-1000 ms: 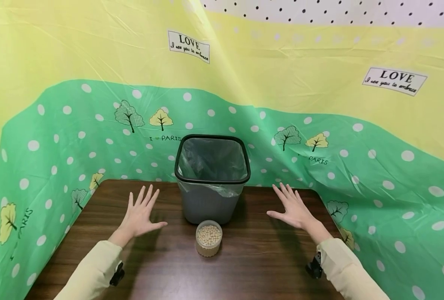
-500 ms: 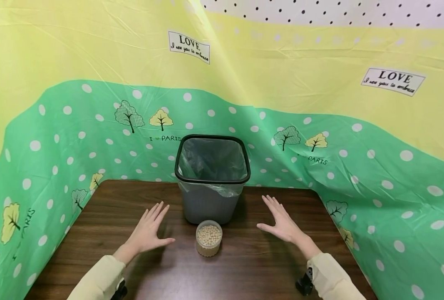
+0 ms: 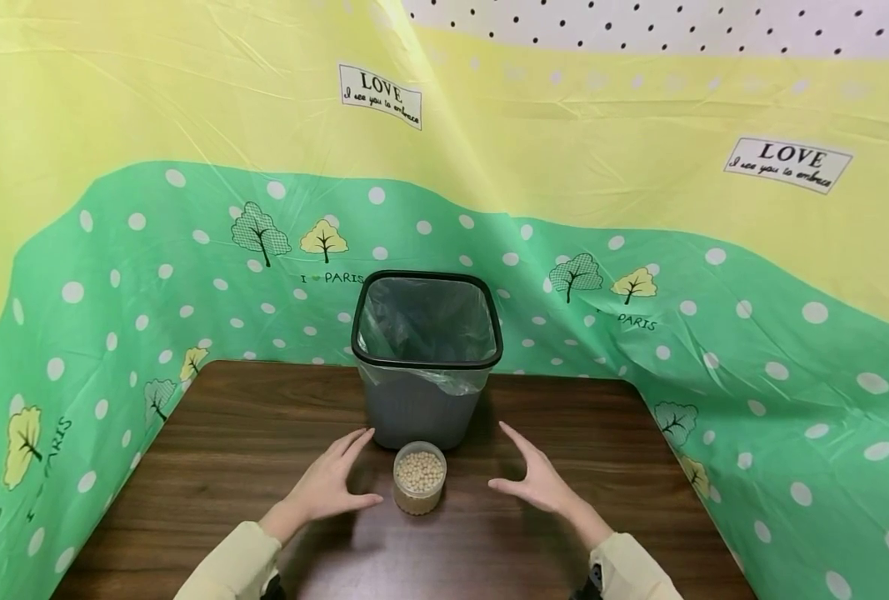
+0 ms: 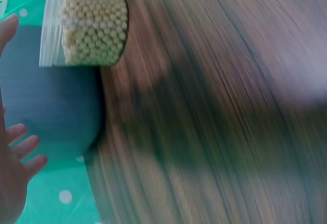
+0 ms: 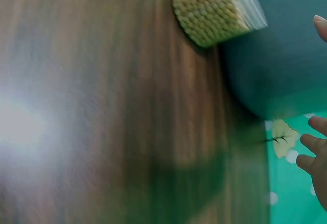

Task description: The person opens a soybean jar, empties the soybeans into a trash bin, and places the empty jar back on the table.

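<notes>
A small clear plastic tub [image 3: 418, 478] filled with pale round beads or beans stands upright on the wooden table, just in front of a grey bin. My left hand [image 3: 326, 488] is close on its left side, thumb and fingers spread apart, holding nothing. To the right, somewhat farther off, my right hand [image 3: 537, 483] is likewise spread and free of the tub. In the left wrist view the tub [image 4: 92, 28] shows nearly full, with part of the left hand [image 4: 14, 178] at the edge. The right wrist view has the tub [image 5: 210, 10] and some right-hand fingers [image 5: 312, 145].
The grey bin [image 3: 423, 408] has a black rim and a clear plastic liner, and stands at the table's back edge. Dark wood table [image 3: 264, 417] extends around it. A green and yellow printed curtain [image 3: 189, 275] hangs behind and along both sides.
Both hands have come inward and nearer to me, from wide apart to either side of the tub. The fingers are less splayed now. Tub and bin have stayed put.
</notes>
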{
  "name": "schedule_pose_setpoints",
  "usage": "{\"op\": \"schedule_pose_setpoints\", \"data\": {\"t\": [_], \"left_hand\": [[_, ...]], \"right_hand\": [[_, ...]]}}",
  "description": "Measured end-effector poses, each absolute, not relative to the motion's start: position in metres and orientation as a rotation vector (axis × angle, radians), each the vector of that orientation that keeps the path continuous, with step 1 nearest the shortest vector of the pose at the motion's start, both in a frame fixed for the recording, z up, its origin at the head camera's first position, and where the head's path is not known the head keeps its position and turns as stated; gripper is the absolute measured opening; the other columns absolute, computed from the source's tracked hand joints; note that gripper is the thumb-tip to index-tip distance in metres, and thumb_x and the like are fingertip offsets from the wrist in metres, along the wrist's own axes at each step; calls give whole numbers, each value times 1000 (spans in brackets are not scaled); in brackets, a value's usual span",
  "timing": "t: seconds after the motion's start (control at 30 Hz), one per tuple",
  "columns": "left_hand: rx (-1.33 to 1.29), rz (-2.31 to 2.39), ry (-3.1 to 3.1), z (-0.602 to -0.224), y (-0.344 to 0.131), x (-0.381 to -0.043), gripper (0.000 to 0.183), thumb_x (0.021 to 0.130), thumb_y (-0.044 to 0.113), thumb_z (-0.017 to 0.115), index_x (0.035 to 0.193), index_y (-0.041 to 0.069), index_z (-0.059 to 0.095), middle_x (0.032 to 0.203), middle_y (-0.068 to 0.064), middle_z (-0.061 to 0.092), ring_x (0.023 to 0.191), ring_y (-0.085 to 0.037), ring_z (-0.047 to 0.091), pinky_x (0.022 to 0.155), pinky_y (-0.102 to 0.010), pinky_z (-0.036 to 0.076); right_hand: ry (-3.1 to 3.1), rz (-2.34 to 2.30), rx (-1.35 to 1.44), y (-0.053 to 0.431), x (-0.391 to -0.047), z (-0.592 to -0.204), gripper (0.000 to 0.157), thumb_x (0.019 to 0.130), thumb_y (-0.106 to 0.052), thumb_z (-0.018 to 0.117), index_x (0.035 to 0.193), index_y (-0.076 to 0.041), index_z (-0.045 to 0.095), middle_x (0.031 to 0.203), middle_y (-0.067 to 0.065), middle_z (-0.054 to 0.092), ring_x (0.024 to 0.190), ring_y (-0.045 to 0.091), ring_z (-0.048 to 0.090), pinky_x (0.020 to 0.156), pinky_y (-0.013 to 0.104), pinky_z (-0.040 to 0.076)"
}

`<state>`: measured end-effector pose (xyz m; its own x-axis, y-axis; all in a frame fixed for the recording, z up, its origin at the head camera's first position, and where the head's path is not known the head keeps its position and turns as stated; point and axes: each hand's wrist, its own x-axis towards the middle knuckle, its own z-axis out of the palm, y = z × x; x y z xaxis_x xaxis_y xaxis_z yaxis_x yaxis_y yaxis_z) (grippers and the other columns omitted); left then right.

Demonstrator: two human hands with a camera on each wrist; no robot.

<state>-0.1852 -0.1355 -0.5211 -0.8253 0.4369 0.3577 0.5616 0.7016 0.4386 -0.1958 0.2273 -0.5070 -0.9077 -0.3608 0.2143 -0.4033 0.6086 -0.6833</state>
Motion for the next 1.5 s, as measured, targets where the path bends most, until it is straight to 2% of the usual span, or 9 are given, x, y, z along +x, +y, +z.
{"op": "schedule_pose_setpoints", "data": {"t": [0.27,0.57,0.67,0.8,1.07,1.17,1.3,1.37,1.5], "left_hand": [[-789,-967,-2763,-526,-110,-188,96,64,53,75,140,9,35,133,-14,43,121,-32,42,92,-49,40],[-801,-1024,-2800,-534,-94,-195,97,61,54,76,137,7,39,131,-12,47,117,-29,47,90,-46,43],[-820,-1038,-2802,-535,-90,-198,94,61,52,77,134,5,42,131,-11,48,118,-27,47,92,-44,43],[-835,-1061,-2790,-538,-86,-201,90,60,48,79,131,3,46,128,-12,51,116,-26,49,91,-44,43],[-764,-1215,-2783,-539,-81,-206,85,59,38,83,127,1,48,123,-14,53,111,-28,52,88,-45,44],[-747,-1312,-2764,-540,-80,-208,83,58,33,84,125,-1,49,121,-15,54,107,-28,54,86,-42,46],[-739,-1457,-2730,-542,-79,-210,79,56,24,85,122,-2,50,117,-15,55,100,-27,57,79,-35,50],[-733,-1496,-2728,-543,-79,-211,78,56,21,85,121,-2,50,115,-14,56,98,-27,58,77,-31,50],[-719,-1607,-2723,-542,-79,-210,76,57,18,85,121,-1,50,114,-14,55,98,-27,57,75,-27,50]], "right_hand": [[-2690,1382,667,203,-192,-537,87,66,-29,81,139,-11,37,132,15,47,122,31,42,96,52,34],[-2625,1607,705,178,-192,-561,86,67,-17,81,135,8,34,127,27,46,114,41,47,93,54,36],[-2628,1639,699,169,-192,-565,83,68,-12,79,134,11,33,126,27,48,112,42,47,93,53,37],[-2672,1642,707,160,-193,-571,81,70,-10,78,134,9,33,126,23,49,112,39,48,91,51,39],[-2712,1662,712,136,-196,-577,81,66,-15,81,134,0,39,131,14,47,121,28,43,99,42,36],[-2702,1667,670,130,-197,-580,80,62,-16,83,131,-5,44,127,9,51,116,24,46,97,37,38],[-2699,1723,616,125,-198,-585,85,60,-13,84,133,-10,42,128,5,50,117,22,45,98,34,35],[-2693,1719,612,124,-197,-585,86,60,-11,84,134,-10,41,129,6,50,118,22,44,98,34,35],[-2619,1756,679,122,-189,-573,82,62,-4,82,133,-1,40,127,15,50,116,25,46,96,32,38]]}}
